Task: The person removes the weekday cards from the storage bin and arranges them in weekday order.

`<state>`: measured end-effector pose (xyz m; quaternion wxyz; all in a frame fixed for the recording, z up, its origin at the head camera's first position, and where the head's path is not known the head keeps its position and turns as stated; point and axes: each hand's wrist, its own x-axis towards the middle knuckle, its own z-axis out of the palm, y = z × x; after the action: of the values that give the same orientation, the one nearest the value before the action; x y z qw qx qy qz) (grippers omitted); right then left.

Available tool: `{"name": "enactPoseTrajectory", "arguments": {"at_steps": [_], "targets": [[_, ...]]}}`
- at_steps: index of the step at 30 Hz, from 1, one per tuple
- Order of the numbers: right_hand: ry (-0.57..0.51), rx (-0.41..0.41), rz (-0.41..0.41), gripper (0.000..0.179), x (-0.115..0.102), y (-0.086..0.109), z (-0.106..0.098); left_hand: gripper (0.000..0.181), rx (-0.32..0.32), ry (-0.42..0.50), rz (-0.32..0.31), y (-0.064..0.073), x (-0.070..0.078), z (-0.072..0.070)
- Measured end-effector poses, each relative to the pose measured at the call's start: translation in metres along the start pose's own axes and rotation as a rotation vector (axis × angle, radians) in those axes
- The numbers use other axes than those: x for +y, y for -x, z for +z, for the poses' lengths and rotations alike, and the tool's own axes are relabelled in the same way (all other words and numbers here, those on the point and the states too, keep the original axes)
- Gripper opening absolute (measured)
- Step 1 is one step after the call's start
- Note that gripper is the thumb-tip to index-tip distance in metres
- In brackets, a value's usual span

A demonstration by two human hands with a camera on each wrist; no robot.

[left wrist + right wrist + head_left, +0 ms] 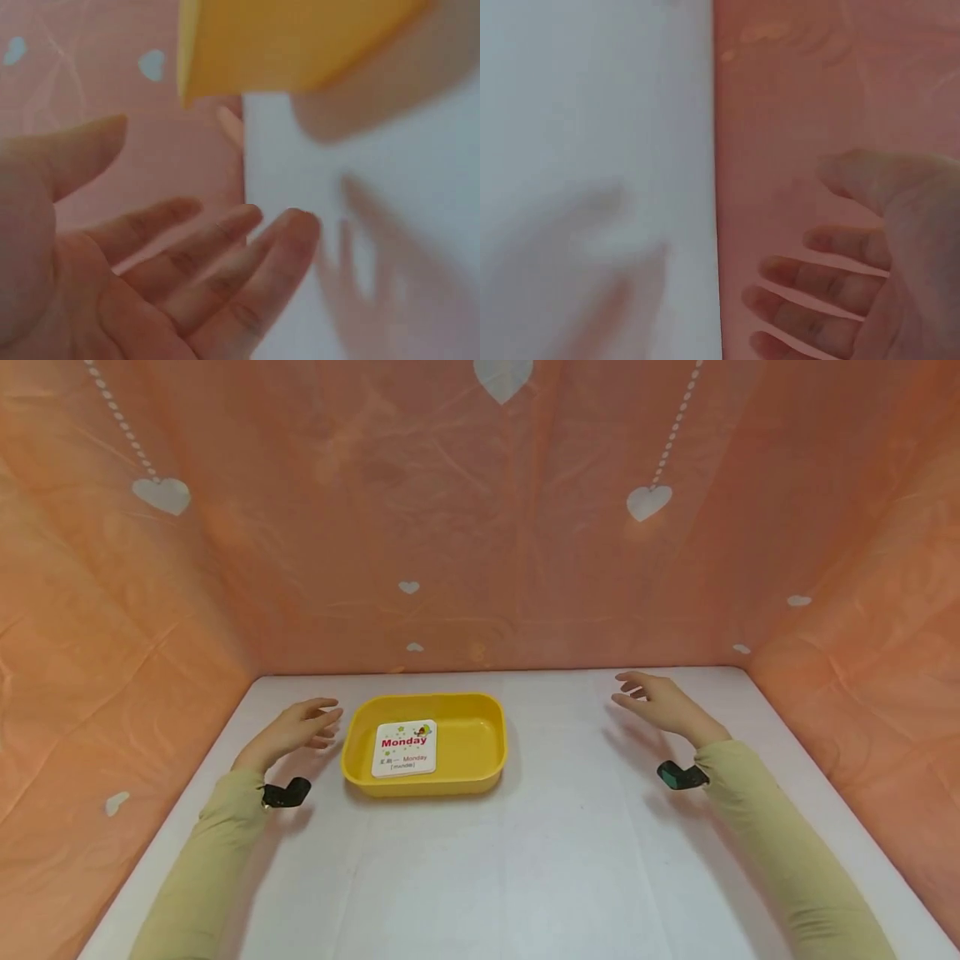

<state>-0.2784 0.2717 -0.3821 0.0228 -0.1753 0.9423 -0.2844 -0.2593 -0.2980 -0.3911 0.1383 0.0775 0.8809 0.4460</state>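
Observation:
A shallow yellow tray (468,787) sits on the white tabletop, left of the middle. Inside it, toward the left end, lies a white card (404,749) printed "Monday" in red. Just off the tray's left end hovers my left hand (296,731), fingers spread and relaxed, holding nothing. The left wrist view shows its palm and fingers (247,300) below a corner of the yellow tray (300,45). My right hand (663,702) hangs over the far right of the table, well apart from the tray. In the right wrist view its fingers (817,285) are loosely extended and hold nothing.
The white table (525,877) is closed in at the back and both sides by orange-pink cloth (525,527) with white hearts. Dark wrist cameras, one on the left wrist (287,792) and one on the right (681,775), stick out inward below the hands.

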Motion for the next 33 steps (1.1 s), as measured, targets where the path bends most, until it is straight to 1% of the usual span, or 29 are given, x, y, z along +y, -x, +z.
{"name": "enactPoseTrajectory", "arguments": {"at_steps": [3,6,9,12,15,18,24,29,33], "targets": [[-0.053,0.031,0.007,0.048,-0.008,-0.001,0.006,0.067,-0.026,0.077,-0.032,0.001,0.004,0.003],[-0.098,0.056,0.007,0.045,-0.017,-0.002,0.014,0.068,-0.027,0.095,-0.058,0.004,0.007,0.008],[-0.155,0.060,-0.003,0.042,-0.027,-0.003,0.022,0.065,-0.019,0.093,-0.080,0.006,0.009,0.014],[-0.240,0.043,-0.023,0.040,-0.036,-0.003,0.029,0.061,-0.011,0.099,-0.089,0.008,0.008,0.019],[-0.329,0.028,-0.040,0.039,-0.045,-0.004,0.034,0.061,-0.004,0.111,-0.088,0.007,0.007,0.024],[-0.375,0.016,-0.049,0.038,-0.054,-0.007,0.038,0.063,-0.001,0.118,-0.095,0.006,0.008,0.027],[-0.453,-0.006,-0.028,0.038,-0.074,-0.018,0.043,0.062,0.012,0.119,-0.117,0.004,0.012,0.031],[-0.523,-0.032,-0.047,0.036,-0.094,-0.029,0.047,0.058,0.041,0.112,-0.114,0.002,0.015,0.034],[-0.621,-0.068,-0.044,0.033,-0.110,-0.034,0.052,0.051,0.061,0.094,-0.105,0.003,0.017,0.035]]}}
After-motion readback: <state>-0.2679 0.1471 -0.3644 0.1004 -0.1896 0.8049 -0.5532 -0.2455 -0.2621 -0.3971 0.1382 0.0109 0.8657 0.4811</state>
